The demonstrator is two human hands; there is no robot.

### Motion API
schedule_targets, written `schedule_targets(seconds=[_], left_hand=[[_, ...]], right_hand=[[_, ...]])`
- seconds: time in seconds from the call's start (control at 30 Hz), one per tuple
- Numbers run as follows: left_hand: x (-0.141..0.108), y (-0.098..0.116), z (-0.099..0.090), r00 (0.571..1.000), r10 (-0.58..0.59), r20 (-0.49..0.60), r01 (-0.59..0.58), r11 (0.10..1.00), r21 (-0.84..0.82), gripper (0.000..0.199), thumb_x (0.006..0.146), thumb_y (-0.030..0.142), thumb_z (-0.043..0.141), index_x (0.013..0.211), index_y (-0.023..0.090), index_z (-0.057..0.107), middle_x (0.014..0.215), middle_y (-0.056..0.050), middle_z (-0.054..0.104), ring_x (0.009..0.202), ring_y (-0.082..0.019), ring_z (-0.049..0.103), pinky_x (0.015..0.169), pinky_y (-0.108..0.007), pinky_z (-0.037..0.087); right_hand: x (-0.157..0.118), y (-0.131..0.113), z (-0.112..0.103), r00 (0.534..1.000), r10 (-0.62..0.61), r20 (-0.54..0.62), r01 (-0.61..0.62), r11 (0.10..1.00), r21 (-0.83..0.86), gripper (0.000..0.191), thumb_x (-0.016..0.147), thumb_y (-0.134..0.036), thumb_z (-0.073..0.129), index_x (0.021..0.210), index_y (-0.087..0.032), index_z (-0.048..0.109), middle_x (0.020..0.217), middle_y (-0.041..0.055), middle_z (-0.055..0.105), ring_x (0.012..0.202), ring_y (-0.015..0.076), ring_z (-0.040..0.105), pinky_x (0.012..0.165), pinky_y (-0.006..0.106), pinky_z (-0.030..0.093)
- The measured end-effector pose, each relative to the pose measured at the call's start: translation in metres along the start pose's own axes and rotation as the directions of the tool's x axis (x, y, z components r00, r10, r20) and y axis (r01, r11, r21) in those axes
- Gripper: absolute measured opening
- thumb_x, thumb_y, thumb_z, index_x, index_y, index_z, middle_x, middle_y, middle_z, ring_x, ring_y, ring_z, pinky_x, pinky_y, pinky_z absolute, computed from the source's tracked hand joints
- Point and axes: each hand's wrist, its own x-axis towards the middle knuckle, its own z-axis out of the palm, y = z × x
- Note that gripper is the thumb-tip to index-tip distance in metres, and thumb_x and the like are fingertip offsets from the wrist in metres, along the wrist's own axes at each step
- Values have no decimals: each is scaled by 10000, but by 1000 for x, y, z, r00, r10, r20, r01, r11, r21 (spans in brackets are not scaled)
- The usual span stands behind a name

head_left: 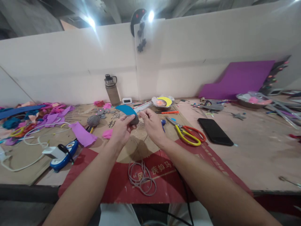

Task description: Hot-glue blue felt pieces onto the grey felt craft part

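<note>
Pinching, left hand (122,130): thumb pressed down, fingers curled under, and it's got one blue piece (127,110) by the lower end!
Right hand (154,125): right alongside, fingers curled in, thumb near the forefinger; whether they close on anything, can't tell.
Blue piece: just one, curved, dark grey at its lower end, up above the cardboard (105,147) in the left hand's grip.
Cord (142,179): one loose coil, loops crossing, down on the red sheet (115,191) between the forearms.
Scissors (189,135): one pair, right of the right hand, handles one red, one yellow, blades apart!
Phone (215,131): one, black, lying flat beyond the scissors.
Yarn ball (93,120): one, grey, over on the left.
Power strip (64,158): one, blue and white, near the left forearm, one white charger (54,152) at its end.
Bowls: two, one ahead (162,108) with one yellow crescent (168,101) on it, one far right (249,103) with pink stuff inside.
Bottle (112,91): one, standing upright by the wall (70,69), one small white clock (127,100) beside it.
Purple sheet (240,80): one big one, leaning on the wall at the right.
</note>
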Motion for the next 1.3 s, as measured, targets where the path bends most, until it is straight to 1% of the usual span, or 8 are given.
schedule_targets(seconds=[0.4,0.6,0.83,1.0,1.1,1.17,1.23,1.3], left_hand=[[0,2,1,995,-91,45,95,991,-90,187,626,207,780,713,132,633,640,-7,648,543,-86,568,422,-179,376],[3,5,-2,992,-129,16,130,983,-133,131,680,202,746,715,136,639,685,-38,688,549,-83,592,399,-151,367],[15,4,-16,1000,31,8,-29,987,-155,240,587,208,853,723,157,661,700,7,691,615,-94,627,510,-184,473],[18,8,-21,997,80,8,-77,979,-186,238,585,226,859,702,154,665,672,10,690,576,-96,616,499,-206,476],[19,10,-22,991,130,-14,-130,973,-192,245,573,229,869,697,162,669,676,13,694,601,-97,629,502,-199,471],[18,10,-21,985,170,-33,-173,968,-180,238,581,229,867,706,164,675,683,14,697,619,-92,636,514,-190,467],[16,10,-19,977,210,-39,-214,963,-162,232,589,228,865,721,168,684,696,13,703,635,-91,643,535,-187,472],[14,10,-16,970,240,-24,-241,959,-149,233,589,230,866,734,176,692,718,10,710,655,-96,651,561,-195,485]], right_hand=[[-1,-3,-1,1000,12,3,-12,1000,-5,340,905,-452,470,684,-199,524,687,-16,540,687,137,473,685,274,357],[-2,-3,0,997,22,75,-27,997,76,303,915,-442,445,740,-207,524,674,-23,501,695,139,476,641,259,357],[-12,-6,5,989,-76,125,71,997,39,177,905,-353,486,872,-199,566,851,11,605,813,149,534,763,275,401],[-19,-6,-14,966,-47,255,79,990,-116,334,943,-387,398,758,-196,601,797,27,638,801,168,570,762,291,401],[-19,7,-44,990,6,141,45,933,-357,346,944,-394,384,786,-189,615,850,61,662,840,193,584,777,307,400],[-19,22,-66,992,95,88,-29,827,-562,301,928,-380,417,822,-179,614,853,86,668,807,208,585,740,315,397],[-18,37,-81,968,249,44,-144,686,-714,266,902,-379,471,848,-166,622,853,121,677,774,227,603,689,320,395],[-19,48,-85,909,407,91,-189,598,-779,303,904,-413,470,826,-172,637,830,135,687,758,245,632,667,325,401]])
